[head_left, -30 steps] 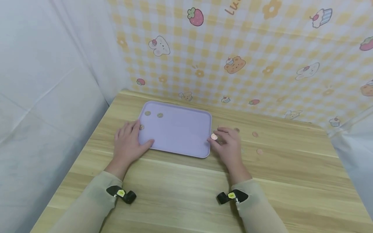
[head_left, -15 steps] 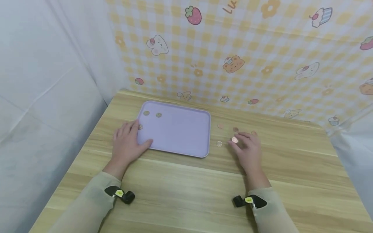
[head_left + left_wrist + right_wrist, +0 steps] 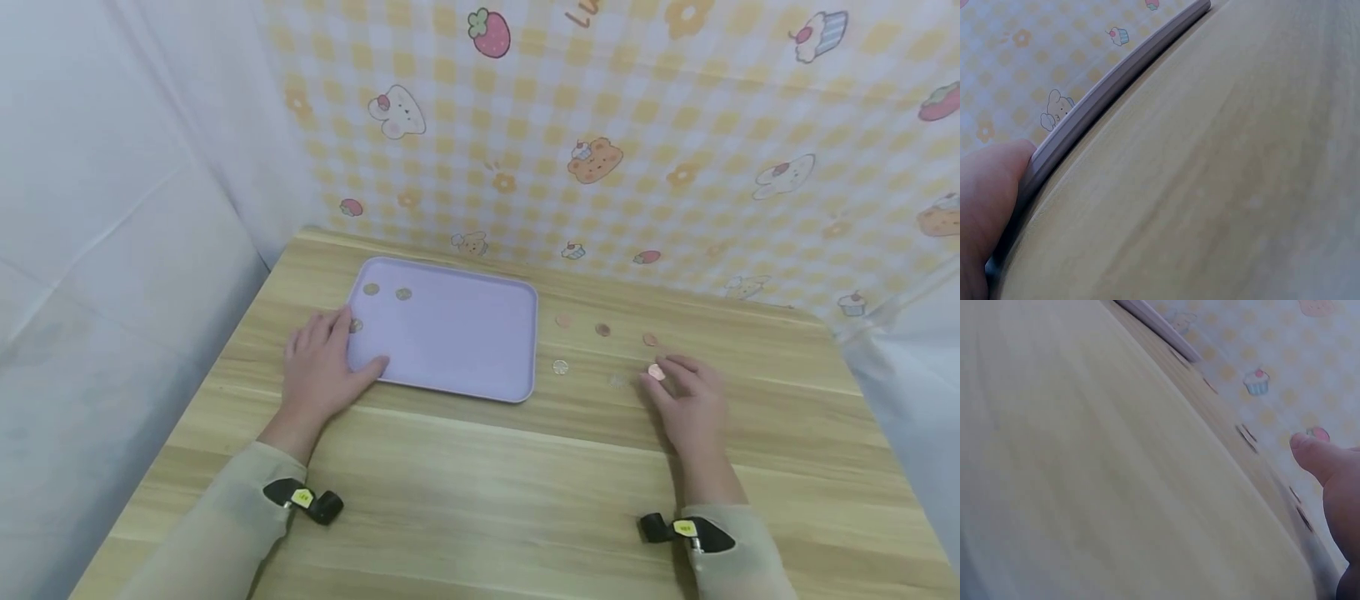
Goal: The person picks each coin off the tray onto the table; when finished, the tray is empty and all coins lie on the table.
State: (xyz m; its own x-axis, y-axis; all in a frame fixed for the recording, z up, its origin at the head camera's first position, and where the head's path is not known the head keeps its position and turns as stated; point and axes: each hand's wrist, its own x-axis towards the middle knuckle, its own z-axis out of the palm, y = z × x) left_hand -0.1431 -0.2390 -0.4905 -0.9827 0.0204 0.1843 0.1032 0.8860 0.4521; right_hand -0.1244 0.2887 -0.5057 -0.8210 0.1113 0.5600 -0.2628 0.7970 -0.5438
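A lilac tray (image 3: pixel 457 342) lies on the wooden table (image 3: pixel 480 475), with three coins (image 3: pixel 403 293) near its left end. My left hand (image 3: pixel 324 367) rests flat on the tray's left edge, and its thumb (image 3: pixel 991 187) lies against the tray rim (image 3: pixel 1110 87). Right of the tray, my right hand (image 3: pixel 667 382) pinches a copper coin (image 3: pixel 657 372) at its fingertips, low over the table. Several loose coins lie on the table between the tray and that hand, among them a silver coin (image 3: pixel 560 367) and a brown coin (image 3: pixel 602 330). The right wrist view shows my thumb (image 3: pixel 1322 459) and table coins (image 3: pixel 1246 437) edge-on.
A yellow checked cartoon backdrop (image 3: pixel 600 158) closes the back of the table, and white cloth (image 3: pixel 112 208) hangs on the left. The table's right edge (image 3: pixel 877 417) is a little beyond my right hand.
My right hand has moved from the tray's right edge out to the right across the table, with the copper coin at its fingertips. The left hand stays on the tray.
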